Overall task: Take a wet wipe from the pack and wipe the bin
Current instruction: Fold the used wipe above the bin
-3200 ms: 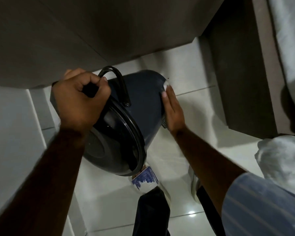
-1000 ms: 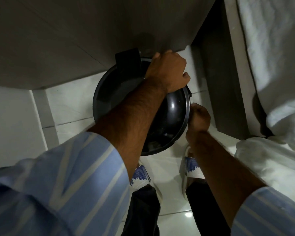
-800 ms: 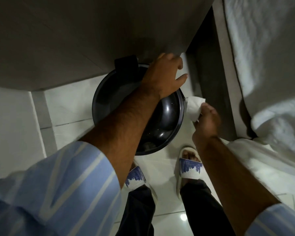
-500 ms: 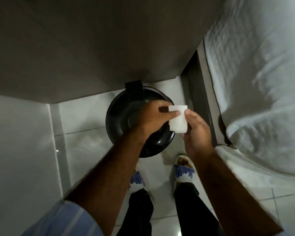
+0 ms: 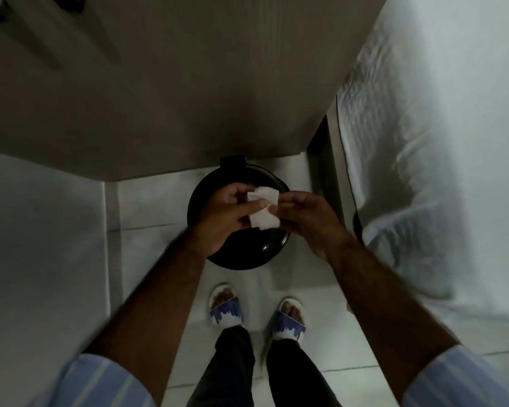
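Note:
A round dark bin (image 5: 249,255) with a black lid stands upright on the pale tiled floor, against a brown cabinet. Above it, both hands hold a small white wet wipe (image 5: 263,211). My left hand (image 5: 228,217) pinches the wipe's left side with thumb and fingers. My right hand (image 5: 309,218) pinches its right edge. The hands hover over the lid and hide most of it. The wipe pack is not in view.
A brown cabinet front (image 5: 165,92) rises behind the bin. White bedding (image 5: 429,160) hangs along the right. My two feet in white and blue slippers (image 5: 226,306) stand on the floor tiles just in front of the bin.
The bin went from tilted in my left hand to standing on the floor. My left hand let go of the lid and joined my right hand on the wipe. The view rose higher.

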Demonstrator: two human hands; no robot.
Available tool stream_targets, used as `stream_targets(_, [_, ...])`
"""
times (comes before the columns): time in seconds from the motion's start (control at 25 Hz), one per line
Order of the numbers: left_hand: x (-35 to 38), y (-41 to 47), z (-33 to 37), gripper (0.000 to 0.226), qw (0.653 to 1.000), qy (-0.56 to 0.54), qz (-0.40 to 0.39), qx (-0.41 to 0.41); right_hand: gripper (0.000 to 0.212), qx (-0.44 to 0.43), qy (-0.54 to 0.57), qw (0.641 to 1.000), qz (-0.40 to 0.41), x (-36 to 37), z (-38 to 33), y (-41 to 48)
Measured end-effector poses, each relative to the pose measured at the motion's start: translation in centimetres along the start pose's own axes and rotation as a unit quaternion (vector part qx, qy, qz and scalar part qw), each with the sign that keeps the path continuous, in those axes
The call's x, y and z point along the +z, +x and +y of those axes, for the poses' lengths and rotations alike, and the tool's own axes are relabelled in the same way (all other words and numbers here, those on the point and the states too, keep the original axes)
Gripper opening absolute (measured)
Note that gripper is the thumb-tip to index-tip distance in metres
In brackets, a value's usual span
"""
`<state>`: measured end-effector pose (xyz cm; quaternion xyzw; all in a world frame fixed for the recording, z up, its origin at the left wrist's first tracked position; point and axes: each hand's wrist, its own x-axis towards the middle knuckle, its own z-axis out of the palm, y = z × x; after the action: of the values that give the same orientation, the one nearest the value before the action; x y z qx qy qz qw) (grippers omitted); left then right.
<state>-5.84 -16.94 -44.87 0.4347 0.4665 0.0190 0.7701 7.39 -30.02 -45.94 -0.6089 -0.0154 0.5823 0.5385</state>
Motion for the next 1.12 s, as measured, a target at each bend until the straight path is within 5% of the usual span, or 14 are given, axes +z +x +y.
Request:
stream_targets(0.2, [-0.7,-1.9,-0.5,0.025,0.998,-0.054,-0.007,-0.014,0.019,0.009,-0.018,0.999,-0.035,0.5,-0.9,-0.4])
stream_targets(0.56, [-2.2,-3.2,-1.9,0.025,0.998,0.04,0.024,0.032,0.018,0.013,-0.079,0.994,-0.069,1.8,-0.1,-0.5])
stream_targets(0.72, [-2.1,-4.5,-2.7,0.049,0.971,0.225,-0.005,0.084,0.018,0.059,0.003,0.998,-0.037,1.8,0.0,-0.5])
stream_targets(0.84, [-2.0,-5.3,-3.3,0.041,0.919,0.358,0.015,0.165,0.019,0.119,0.007,0.991,-0.059,1.8,-0.1,-1.0])
stream_targets(0.96, [-3.0,-6.6,-3.3,0.024,0.909,0.34,0.111,0.214,0.02,0.182,-0.027,0.974,-0.129,-0.2,-0.6,-2.4])
stream_targets(1.04, [-5.0,-8.2,-3.5,0.02,0.927,0.166,0.256,0.219,0.031,0.239,-0.097,0.948,-0.189,-2.9,-0.8,-3.7])
stream_targets(1.12, [-7.8,-9.5,-4.8,0.019,0.884,-0.034,0.42,0.205,0.028,0.281,-0.211,0.915,-0.201,-4.9,0.7,-4.3])
